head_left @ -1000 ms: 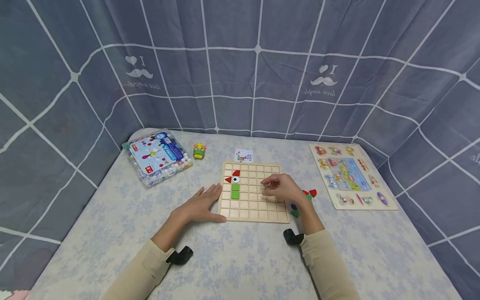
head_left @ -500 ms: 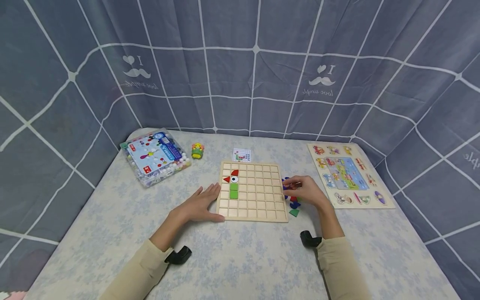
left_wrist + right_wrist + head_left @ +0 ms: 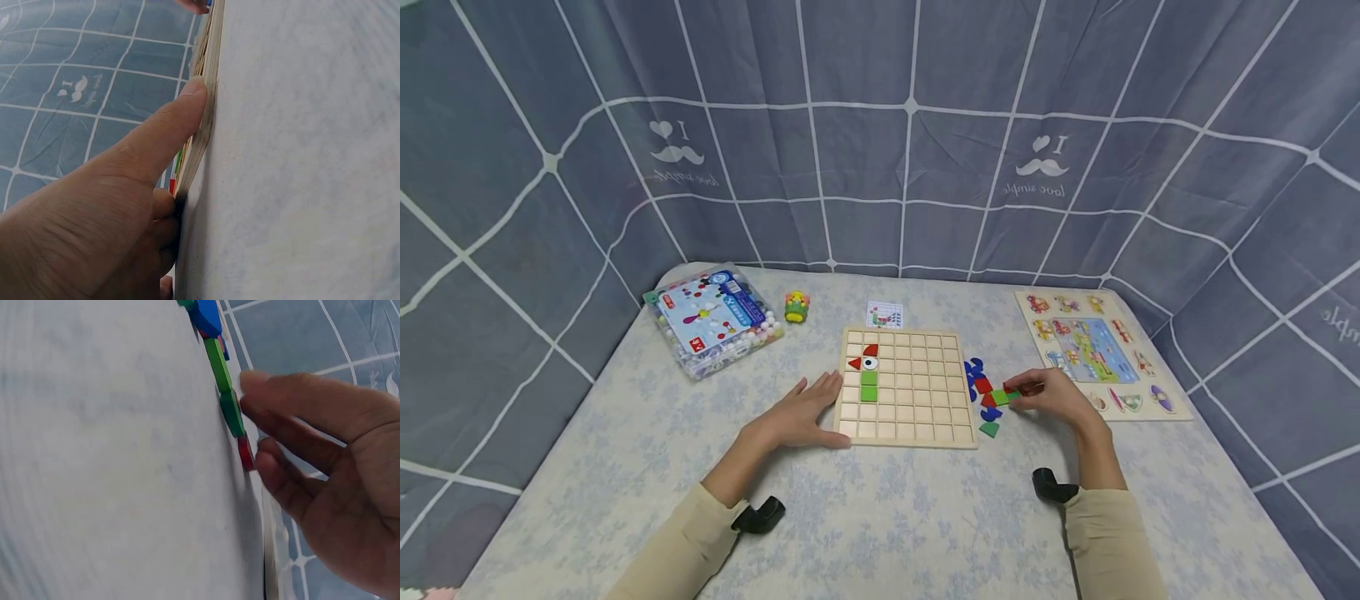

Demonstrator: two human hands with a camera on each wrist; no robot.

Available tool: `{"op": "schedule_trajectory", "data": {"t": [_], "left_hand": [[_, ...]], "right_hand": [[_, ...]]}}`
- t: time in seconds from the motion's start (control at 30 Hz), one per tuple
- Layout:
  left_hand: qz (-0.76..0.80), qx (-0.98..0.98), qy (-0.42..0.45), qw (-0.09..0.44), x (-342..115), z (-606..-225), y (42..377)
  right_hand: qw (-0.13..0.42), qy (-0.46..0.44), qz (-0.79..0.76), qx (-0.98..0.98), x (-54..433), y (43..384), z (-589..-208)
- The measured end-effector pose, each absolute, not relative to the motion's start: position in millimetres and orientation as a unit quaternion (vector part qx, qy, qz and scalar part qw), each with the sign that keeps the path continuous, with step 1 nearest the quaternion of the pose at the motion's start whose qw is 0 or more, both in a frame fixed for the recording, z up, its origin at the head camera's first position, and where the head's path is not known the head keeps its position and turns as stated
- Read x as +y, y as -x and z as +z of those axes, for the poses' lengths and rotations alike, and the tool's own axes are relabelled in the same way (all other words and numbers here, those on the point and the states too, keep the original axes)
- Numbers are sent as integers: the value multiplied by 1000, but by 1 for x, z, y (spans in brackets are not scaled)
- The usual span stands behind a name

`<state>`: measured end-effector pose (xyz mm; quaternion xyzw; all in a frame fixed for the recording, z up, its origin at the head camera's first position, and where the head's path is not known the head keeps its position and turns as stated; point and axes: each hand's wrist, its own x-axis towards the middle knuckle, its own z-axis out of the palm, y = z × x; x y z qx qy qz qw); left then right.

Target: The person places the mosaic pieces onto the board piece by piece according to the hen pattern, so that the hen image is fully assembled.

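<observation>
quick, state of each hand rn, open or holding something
Left hand: open, resting against the wooden board.
Right hand: fingers bent close to the dark green piece; cannot tell whether it grips anything.

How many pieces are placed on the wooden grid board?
5: a white eye piece; a red curved piece directly above it; a red triangle to its left; a green square below it; another green square under that.

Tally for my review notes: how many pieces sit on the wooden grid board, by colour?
Red pieces: 2
Green squares: 2
White eye piece: 1
Total: 5
</observation>
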<state>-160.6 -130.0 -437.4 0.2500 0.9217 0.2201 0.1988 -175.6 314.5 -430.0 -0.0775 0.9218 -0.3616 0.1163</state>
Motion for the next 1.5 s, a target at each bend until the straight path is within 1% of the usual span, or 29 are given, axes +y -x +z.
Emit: {"op": "schedule_trajectory", "data": {"t": [0.17,0.3,0.43,0.63,0.77,0.93,1.2,1.5], "left_hand": [[220,922,-245,203,-130,-438,161],[219,922,-244,205,-130,-438,161],[218,923,-246,202,-131,-438,161],[221,922,-246,202,-132,-437,161],[222,921,-247,202,-132,-437,160],[221,921,-248,202,-131,-435,159],[224,922,-245,202,-130,-434,159],[222,922,-245,203,-129,-437,160]], "right_hand": [[124,91,-362,919,318,175,-433],[113,95,-351,925,316,176,-435],[99,78,-331,935,313,178,-437],[97,44,-314,943,312,178,-438],[98,55,-328,938,316,176,-435],[115,67,-342,930,319,173,-433],[104,66,-338,933,324,173,-436],[123,103,-376,912,333,171,-438]]}}
